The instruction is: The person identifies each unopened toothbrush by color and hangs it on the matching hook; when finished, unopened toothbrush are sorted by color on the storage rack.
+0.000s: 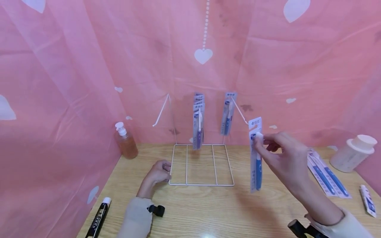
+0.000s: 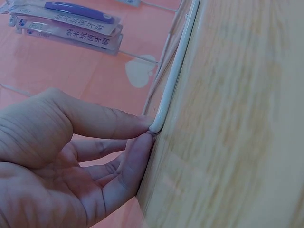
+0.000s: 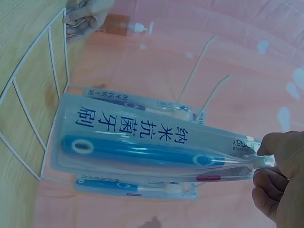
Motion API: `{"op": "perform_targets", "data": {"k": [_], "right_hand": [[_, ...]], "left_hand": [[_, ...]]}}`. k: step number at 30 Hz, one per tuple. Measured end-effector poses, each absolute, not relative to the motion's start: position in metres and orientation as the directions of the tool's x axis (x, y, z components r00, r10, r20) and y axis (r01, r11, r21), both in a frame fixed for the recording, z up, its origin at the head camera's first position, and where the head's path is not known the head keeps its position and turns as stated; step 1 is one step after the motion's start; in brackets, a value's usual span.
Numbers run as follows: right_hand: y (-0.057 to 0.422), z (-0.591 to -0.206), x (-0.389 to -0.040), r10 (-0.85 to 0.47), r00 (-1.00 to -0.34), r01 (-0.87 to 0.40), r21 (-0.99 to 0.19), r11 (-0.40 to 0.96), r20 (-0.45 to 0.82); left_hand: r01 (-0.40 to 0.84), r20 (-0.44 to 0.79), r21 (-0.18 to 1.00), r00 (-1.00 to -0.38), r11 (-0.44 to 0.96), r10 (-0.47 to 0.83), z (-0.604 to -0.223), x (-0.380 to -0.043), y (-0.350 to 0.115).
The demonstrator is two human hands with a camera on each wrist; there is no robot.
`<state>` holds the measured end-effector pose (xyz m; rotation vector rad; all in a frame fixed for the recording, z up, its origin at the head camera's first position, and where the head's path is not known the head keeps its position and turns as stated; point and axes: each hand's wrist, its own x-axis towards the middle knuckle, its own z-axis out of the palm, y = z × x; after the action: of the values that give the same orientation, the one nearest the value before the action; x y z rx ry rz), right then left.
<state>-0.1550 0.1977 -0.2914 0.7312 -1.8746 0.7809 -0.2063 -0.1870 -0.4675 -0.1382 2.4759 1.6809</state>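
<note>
Where the curtain hung at twelve o'clock, the table met it, and the rack stood on the wood as the dial's centre, the wearer's side being six. Its eleven o'clock hook was bare; several hung packs shared the twelve o'clock one, and a single pack was on the one o'clock hook. The right hand, at three, had thumb and forefinger closed in a pinch; the left hand, at nine, pinched the base wire. Farther out stood the tub at three and the bottle at ten; the black tube lay at eight. The held pack, upright in the right hand's pinch, was just beside the one o'clock tip, touching or not I could not tell. At least two loose packs lay at three; the white tube lay nearer four.

A sideways push on that hook could twist the light rack if the left hand slackened, and the jolt could slide the hung packs off. Pinched only high up, the held pack could swing, miss its slot and buckle its card against the tip.
</note>
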Motion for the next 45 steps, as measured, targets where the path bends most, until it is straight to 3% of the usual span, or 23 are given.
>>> {"op": "perform_targets", "data": {"k": [7, 14, 22, 35, 45], "right_hand": [[0.192, -0.298, -0.162, -0.183, -0.45, -0.706, -0.223, 0.673, 0.874], [0.183, -0.303, -0.178, -0.152, -0.48, -0.673, -0.252, 0.695, 0.864], [0.177, -0.301, -0.214, -0.043, -0.613, -0.57, -0.403, 0.716, 0.789], [0.154, -0.291, -0.28, -0.018, -0.679, -0.516, -0.46, 0.723, 0.734], [0.146, -0.289, -0.298, -0.007, -0.702, -0.484, -0.471, 0.738, 0.712]], "left_hand": [[-0.17, -0.184, 0.91, -0.983, 0.379, 0.001, -0.468, -0.205, -0.187], [-0.187, -0.198, 0.902, -0.98, 0.39, -0.013, -0.467, -0.204, -0.185], [-0.174, -0.198, 0.901, -0.98, 0.398, 0.02, -0.469, -0.208, -0.177], [-0.186, -0.201, 0.894, -0.979, 0.409, -0.004, -0.468, -0.209, -0.183], [-0.174, -0.19, 0.893, -0.982, 0.416, -0.003, -0.465, -0.207, -0.187]]}}
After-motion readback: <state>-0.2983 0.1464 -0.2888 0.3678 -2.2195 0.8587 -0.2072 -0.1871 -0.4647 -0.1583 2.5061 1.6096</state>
